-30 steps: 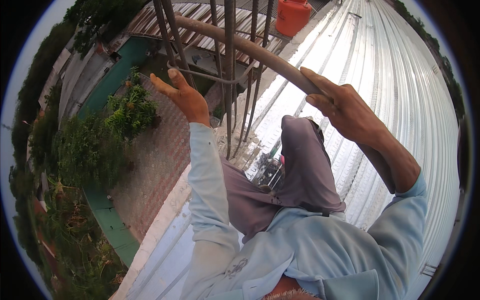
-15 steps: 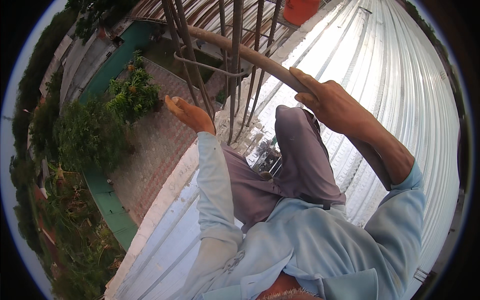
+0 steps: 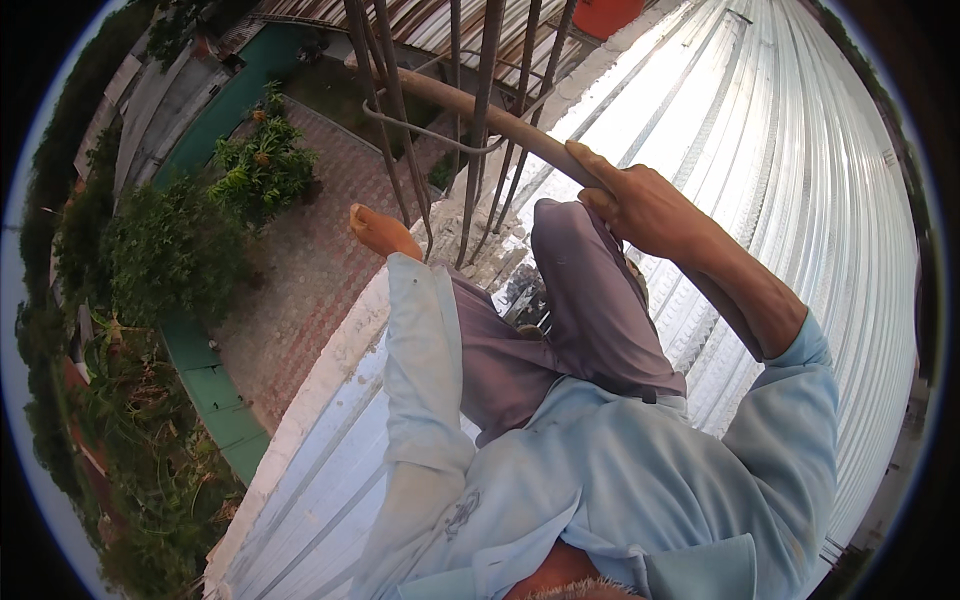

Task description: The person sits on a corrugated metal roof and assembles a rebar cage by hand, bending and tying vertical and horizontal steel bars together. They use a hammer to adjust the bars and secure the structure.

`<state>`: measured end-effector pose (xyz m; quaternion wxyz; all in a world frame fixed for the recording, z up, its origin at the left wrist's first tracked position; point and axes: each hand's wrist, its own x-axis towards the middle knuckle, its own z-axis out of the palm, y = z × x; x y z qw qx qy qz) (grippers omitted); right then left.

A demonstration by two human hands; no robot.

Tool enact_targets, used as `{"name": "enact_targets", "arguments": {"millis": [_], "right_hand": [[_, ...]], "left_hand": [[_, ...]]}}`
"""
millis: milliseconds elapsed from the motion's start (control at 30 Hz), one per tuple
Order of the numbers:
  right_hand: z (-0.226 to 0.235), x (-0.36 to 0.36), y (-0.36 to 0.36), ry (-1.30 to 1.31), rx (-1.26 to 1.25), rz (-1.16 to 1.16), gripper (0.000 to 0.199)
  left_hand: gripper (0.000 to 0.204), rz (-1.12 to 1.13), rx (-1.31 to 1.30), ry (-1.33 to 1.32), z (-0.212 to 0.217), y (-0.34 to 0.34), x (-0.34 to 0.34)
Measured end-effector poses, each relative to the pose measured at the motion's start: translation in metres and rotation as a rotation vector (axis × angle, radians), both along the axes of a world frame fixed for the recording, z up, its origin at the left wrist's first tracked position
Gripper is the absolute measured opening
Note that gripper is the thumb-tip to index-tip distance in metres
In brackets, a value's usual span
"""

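My right hand [image 3: 640, 205] is wrapped round a long wooden pole [image 3: 510, 128], thumb and fingers along it. The pole slants up and left among upright steel reinforcing bars [image 3: 478, 120], and its far end shows just left of them. Its near part runs under my right forearm. A bent metal hoop [image 3: 425, 130] is looped around the bars below the pole. My left hand [image 3: 387, 232] hovers beside the foot of the bars, apart from the pole. Its fingers are partly turned from view; it looks open, with nothing seen in it.
Shiny corrugated metal roofing [image 3: 790, 200] spreads out at the right. A rough concrete ledge [image 3: 300, 420] edges the roof, with a drop to a paved yard [image 3: 310, 260] and trees [image 3: 170, 250] below left. An orange-red bucket [image 3: 605, 14] stands at the top. My bent knee [image 3: 570, 225] is near the bars.
My right hand and the pole have shifted slightly left, so the pole's far end now shows beyond the bars. My left hand has turned and dropped a little, its fingers less visible.
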<state>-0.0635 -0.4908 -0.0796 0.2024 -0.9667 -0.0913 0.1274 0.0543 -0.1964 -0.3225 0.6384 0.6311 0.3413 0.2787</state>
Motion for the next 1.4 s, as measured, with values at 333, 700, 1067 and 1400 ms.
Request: {"name": "enact_targets", "arguments": {"millis": [333,700,1067,1400], "right_hand": [[0.025,0.002,-0.016,-0.412,-0.019,-0.047,0.059],[-0.044,-0.007,-0.006,-0.038,0.005,0.009,0.062],[-0.089,-0.006,0.005,-0.071,-0.193,0.148,0.062],[-0.061,-0.009,-0.002,-0.202,0.035,-0.022,0.061]], "left_hand": [[0.046,-0.042,-0.066,0.024,-0.006,0.029,-0.014],[0.051,-0.074,-0.156,0.047,-0.019,0.030,0.000],[0.052,-0.077,-0.150,0.037,-0.018,0.031,0.000],[0.053,-0.288,0.060,-0.074,-0.014,0.031,-0.008]]}}
